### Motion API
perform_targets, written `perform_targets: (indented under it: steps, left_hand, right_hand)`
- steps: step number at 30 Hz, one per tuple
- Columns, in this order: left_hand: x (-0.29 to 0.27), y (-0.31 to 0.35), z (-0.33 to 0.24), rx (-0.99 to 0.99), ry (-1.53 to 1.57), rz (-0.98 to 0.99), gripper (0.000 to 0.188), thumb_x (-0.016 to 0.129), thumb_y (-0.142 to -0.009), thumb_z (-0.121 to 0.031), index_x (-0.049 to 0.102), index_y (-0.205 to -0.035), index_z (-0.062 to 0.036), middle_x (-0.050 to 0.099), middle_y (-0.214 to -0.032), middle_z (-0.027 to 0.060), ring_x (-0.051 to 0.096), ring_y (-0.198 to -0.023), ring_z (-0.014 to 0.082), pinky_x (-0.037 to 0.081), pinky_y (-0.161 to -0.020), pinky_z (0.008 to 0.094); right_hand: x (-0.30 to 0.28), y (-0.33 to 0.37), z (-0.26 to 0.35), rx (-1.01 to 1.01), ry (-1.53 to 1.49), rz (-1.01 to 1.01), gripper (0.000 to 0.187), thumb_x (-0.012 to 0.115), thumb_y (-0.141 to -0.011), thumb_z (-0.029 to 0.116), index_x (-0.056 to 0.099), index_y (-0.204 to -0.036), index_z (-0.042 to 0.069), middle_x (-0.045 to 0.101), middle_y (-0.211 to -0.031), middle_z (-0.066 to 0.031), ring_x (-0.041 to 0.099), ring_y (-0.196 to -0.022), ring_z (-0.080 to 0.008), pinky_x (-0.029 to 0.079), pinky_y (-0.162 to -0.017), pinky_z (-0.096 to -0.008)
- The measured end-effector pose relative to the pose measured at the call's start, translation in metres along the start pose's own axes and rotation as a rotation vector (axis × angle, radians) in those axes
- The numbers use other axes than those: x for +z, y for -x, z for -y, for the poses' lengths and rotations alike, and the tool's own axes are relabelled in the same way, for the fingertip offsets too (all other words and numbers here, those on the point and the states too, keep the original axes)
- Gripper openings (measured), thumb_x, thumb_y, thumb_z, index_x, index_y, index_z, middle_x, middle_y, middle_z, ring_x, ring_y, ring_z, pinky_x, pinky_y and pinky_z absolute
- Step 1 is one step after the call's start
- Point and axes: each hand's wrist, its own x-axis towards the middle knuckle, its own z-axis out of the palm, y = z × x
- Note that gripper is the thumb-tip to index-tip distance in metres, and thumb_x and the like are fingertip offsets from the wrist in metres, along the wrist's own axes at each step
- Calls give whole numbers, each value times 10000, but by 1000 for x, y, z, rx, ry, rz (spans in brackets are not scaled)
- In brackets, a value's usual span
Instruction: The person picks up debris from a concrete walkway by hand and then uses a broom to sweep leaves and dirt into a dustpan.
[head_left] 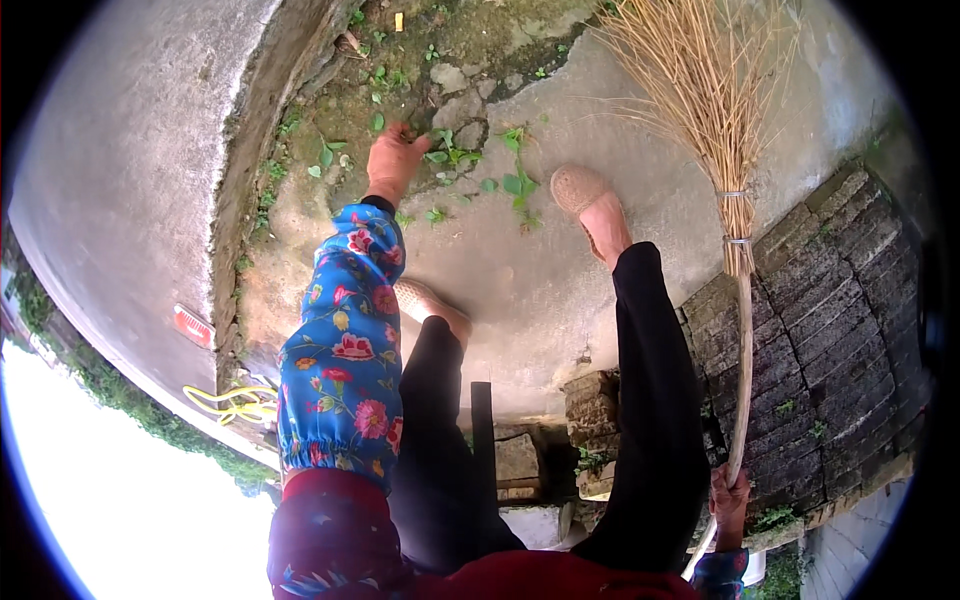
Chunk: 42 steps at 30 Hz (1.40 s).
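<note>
Pulling weeds (447, 152), left hand (393, 160) grip pinching them, right hand (729, 502) grip wrapped round broom (737, 300) handle

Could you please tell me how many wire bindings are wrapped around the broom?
2: the upper binding sits where the straw gathers, the lower binding just beneath it, above the stick held by the right hand. Others may be hidden in the straw.

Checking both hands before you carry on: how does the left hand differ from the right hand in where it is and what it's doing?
The left hand reaches far forward and down to the small green weeds in the cracked concrete ground; the right hand stays close to the body. The left hand is at the plants, its grip unclear; the right hand is closed around the pale wooden handle of the straw broom. Both hands are bare, with flowered sleeves at the wrists.
</note>
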Motion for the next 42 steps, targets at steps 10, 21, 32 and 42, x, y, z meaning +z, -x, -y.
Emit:
perform_targets:
  steps: [10,21,32,42]
  left_hand:
    - [-3,-10,-65,15,79,-511,330,672,-701,-328,549,-839,-54,616,-784,145,588,-772,327,458,-673,392]
    - [-18,-74,-128,155,305,-212,234,673,-705,-184,544,-836,-39,602,-736,92,570,-638,226,455,-614,331]
    - [-3,-142,-253,507,-38,-516,171,603,-724,-94,571,-883,-41,619,-779,159,611,-723,306,474,-640,363]
    - [-37,-129,-219,13,408,-445,330,705,-697,-172,565,-897,49,628,-716,118,610,-504,181,479,-429,286]
  right_hand:
    - [-26,-22,-43,-82,-256,147,127,598,-814,137,501,-859,68,445,-560,27,325,-332,-37,257,-293,-201]
    - [-21,-29,21,108,-142,83,156,619,-800,156,505,-852,64,398,-505,39,333,-348,-38,279,-316,-225]
    - [-34,-53,7,114,-240,244,188,515,-883,244,468,-765,106,332,-449,31,287,-327,-47,243,-318,-256]
    - [-54,-54,8,313,-269,177,160,607,-810,210,498,-822,93,388,-511,18,308,-327,-65,272,-312,-258]
